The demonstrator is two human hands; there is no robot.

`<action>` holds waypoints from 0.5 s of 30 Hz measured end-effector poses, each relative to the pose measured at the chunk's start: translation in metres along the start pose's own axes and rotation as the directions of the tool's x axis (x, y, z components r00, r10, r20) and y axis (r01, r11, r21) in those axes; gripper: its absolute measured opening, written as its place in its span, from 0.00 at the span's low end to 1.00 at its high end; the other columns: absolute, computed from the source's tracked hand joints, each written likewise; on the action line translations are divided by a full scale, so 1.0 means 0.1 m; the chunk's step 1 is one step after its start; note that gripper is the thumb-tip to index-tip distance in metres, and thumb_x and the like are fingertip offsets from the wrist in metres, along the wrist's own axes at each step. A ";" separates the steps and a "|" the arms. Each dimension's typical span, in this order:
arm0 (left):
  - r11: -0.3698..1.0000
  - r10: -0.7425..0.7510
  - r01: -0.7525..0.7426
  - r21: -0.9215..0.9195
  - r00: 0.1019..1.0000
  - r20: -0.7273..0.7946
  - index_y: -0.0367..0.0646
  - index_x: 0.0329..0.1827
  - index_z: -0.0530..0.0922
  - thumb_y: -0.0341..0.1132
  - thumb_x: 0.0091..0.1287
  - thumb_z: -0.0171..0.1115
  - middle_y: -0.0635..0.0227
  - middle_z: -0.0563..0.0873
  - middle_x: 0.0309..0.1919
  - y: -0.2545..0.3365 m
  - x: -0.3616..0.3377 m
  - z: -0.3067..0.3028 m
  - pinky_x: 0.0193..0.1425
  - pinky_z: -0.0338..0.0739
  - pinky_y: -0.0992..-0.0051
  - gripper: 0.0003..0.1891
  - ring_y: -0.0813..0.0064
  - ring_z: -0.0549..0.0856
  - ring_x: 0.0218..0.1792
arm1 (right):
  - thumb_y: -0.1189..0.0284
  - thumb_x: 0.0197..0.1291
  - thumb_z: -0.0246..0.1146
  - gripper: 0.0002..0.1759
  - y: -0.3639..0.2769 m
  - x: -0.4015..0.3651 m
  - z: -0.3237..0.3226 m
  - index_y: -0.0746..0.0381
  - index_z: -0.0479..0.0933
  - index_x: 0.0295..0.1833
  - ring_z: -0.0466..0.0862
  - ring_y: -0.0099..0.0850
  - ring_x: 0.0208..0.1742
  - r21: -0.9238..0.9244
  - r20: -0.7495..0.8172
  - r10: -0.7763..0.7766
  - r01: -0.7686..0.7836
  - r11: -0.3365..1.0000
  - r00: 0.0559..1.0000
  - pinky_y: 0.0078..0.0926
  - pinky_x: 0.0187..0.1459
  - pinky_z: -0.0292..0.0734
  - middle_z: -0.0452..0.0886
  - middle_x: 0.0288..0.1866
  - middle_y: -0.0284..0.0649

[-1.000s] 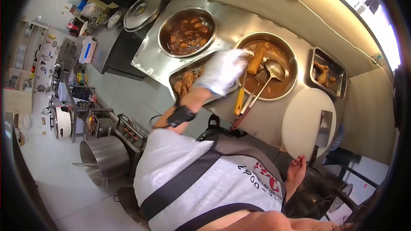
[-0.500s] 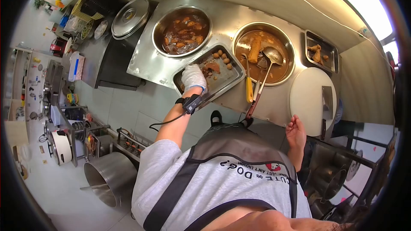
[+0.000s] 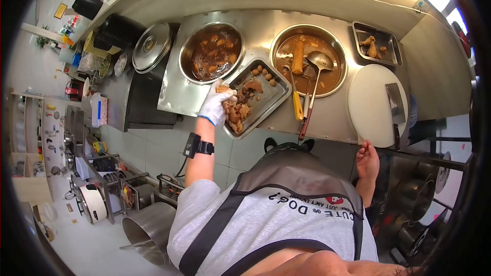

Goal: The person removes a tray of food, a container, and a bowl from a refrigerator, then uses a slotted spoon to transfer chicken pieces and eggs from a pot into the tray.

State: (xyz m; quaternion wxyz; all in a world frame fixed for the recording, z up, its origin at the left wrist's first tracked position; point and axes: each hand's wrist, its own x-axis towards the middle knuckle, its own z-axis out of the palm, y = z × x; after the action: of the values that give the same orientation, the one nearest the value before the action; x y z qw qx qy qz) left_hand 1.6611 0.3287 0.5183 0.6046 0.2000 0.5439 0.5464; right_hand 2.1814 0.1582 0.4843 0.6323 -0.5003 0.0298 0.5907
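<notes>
My left hand (image 3: 210,106), in a clear plastic glove, is closed round a brown piece of braised meat (image 3: 223,89) at the left corner of a metal tray (image 3: 266,105). In that tray lie a heap of braised meat pieces (image 3: 236,111), a flatter reddish-brown piece (image 3: 253,86) and several small round brown eggs (image 3: 267,76). Just beyond the hand stands a round pot of dark broth (image 3: 211,52) with brown pieces in it. My right hand (image 3: 367,161) is bare and empty, its fingers loosely curled, close to the lower edge of a white round cutting board (image 3: 365,107).
A second broth pot (image 3: 273,53) holds a ladle (image 3: 320,61), a yellow-handled tool (image 3: 296,105) and a long golden roll (image 3: 297,57). A cleaver (image 3: 395,102) lies on the board. Behind it, a small tray (image 3: 396,61) holds drumsticks (image 3: 372,48). Stacked lids (image 3: 148,46) stand left.
My left hand has come from inside the tray to its left corner, beside the left pot, with a meat piece in it. The meat heap now shows. My right hand stays by the board.
</notes>
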 end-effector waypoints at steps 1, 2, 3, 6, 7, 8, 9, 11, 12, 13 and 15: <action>0.994 -0.063 0.075 -0.080 0.987 0.146 0.45 0.73 0.61 0.21 0.66 0.60 0.59 0.81 0.44 0.07 -0.02 -0.03 0.35 0.83 0.76 0.32 0.70 0.83 0.37 | 0.70 0.73 0.55 0.13 0.01 0.00 0.01 0.63 0.76 0.57 0.79 0.24 0.35 0.011 -0.011 0.003 -0.003 1.000 1.000 0.21 0.34 0.75 0.82 0.41 0.34; 0.976 -0.113 0.163 -0.145 0.947 0.300 0.44 0.71 0.63 0.23 0.68 0.58 0.58 0.81 0.46 0.13 -0.03 -0.04 0.39 0.84 0.75 0.28 0.67 0.84 0.41 | 0.70 0.73 0.55 0.13 0.01 0.01 0.03 0.63 0.76 0.57 0.79 0.24 0.35 0.030 -0.016 -0.008 0.008 1.000 1.000 0.21 0.34 0.75 0.82 0.41 0.34; 0.966 -0.064 0.152 -0.210 0.924 0.377 0.41 0.66 0.68 0.25 0.71 0.56 0.55 0.82 0.49 0.20 -0.09 0.12 0.45 0.84 0.74 0.20 0.62 0.84 0.47 | 0.70 0.73 0.55 0.13 0.02 0.00 0.04 0.63 0.76 0.57 0.79 0.24 0.34 0.012 -0.004 -0.017 0.017 1.000 1.000 0.21 0.33 0.75 0.82 0.40 0.34; 0.893 -0.102 0.298 -0.337 0.864 0.494 0.38 0.66 0.69 0.26 0.71 0.57 0.50 0.79 0.58 0.28 -0.02 0.54 0.47 0.85 0.72 0.20 0.59 0.83 0.49 | 0.71 0.73 0.55 0.11 0.01 0.02 0.06 0.63 0.76 0.55 0.79 0.25 0.34 0.036 -0.008 -0.040 0.040 0.999 0.999 0.21 0.33 0.75 0.82 0.39 0.35; 0.868 -0.094 0.325 -0.374 0.849 0.519 0.35 0.66 0.69 0.27 0.71 0.56 0.49 0.78 0.59 0.29 0.04 0.69 0.47 0.85 0.71 0.20 0.58 0.83 0.51 | 0.71 0.73 0.55 0.11 -0.01 0.03 0.04 0.63 0.76 0.54 0.79 0.25 0.33 0.051 -0.007 -0.034 0.034 0.998 0.999 0.21 0.32 0.75 0.82 0.38 0.36; 0.798 -0.103 0.430 -0.423 0.787 0.608 0.34 0.65 0.71 0.28 0.73 0.55 0.49 0.78 0.59 0.28 0.13 0.90 0.48 0.85 0.69 0.18 0.56 0.82 0.53 | 0.71 0.73 0.55 0.11 -0.04 0.01 0.02 0.63 0.76 0.54 0.79 0.25 0.33 0.071 -0.035 -0.075 0.077 0.994 0.997 0.21 0.32 0.75 0.82 0.38 0.36; 0.758 -0.133 0.489 -0.431 0.763 0.632 0.33 0.63 0.71 0.28 0.73 0.55 0.49 0.79 0.58 0.29 0.22 1.13 0.48 0.85 0.69 0.18 0.56 0.82 0.53 | 0.71 0.73 0.55 0.10 -0.08 0.00 0.02 0.63 0.76 0.53 0.79 0.25 0.33 0.079 -0.033 -0.066 0.068 0.995 0.997 0.21 0.32 0.75 0.82 0.38 0.36; 0.682 -0.202 0.601 -0.418 0.704 0.681 0.31 0.58 0.73 0.29 0.73 0.55 0.49 0.80 0.56 0.34 0.32 1.74 0.47 0.86 0.68 0.14 0.56 0.83 0.50 | 0.71 0.73 0.55 0.10 -0.14 0.00 -0.04 0.63 0.76 0.52 0.79 0.25 0.32 0.095 -0.042 -0.084 0.087 0.992 0.996 0.21 0.32 0.75 0.82 0.37 0.37; 0.649 -0.250 0.649 -0.398 0.676 0.693 0.28 0.56 0.73 0.29 0.73 0.55 0.51 0.82 0.49 0.37 0.33 2.11 0.47 0.86 0.70 0.13 0.59 0.84 0.47 | 0.71 0.72 0.56 0.09 -0.16 0.00 -0.08 0.63 0.76 0.52 0.79 0.25 0.32 0.105 -0.071 -0.085 0.092 0.990 0.994 0.21 0.32 0.75 0.82 0.37 0.36; 0.649 -0.269 0.692 -0.317 0.598 0.755 0.28 0.54 0.74 0.29 0.73 0.55 0.52 0.82 0.47 0.24 0.59 2.37 0.48 0.85 0.71 0.12 0.61 0.84 0.45 | 0.71 0.72 0.56 0.09 -0.19 0.02 -0.14 0.63 0.77 0.51 0.79 0.25 0.32 0.112 -0.091 -0.082 0.092 0.989 0.992 0.21 0.32 0.75 0.82 0.37 0.36; 0.746 -0.258 0.613 -0.259 0.626 0.736 0.30 0.49 0.75 0.30 0.73 0.56 0.56 0.82 0.41 0.03 0.81 2.94 0.48 0.85 0.71 0.10 0.65 0.83 0.39 | 0.70 0.72 0.56 0.09 -0.24 0.06 -0.31 0.62 0.77 0.50 0.79 0.23 0.32 0.147 -0.093 -0.090 0.103 0.984 0.992 0.20 0.32 0.74 0.82 0.37 0.34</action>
State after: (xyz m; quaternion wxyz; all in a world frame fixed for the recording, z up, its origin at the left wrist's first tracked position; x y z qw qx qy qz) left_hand 1.9020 0.5044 0.5817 0.9027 0.0760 0.1707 0.3876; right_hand 2.2188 0.1464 0.4798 0.6945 -0.4765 0.0775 0.5334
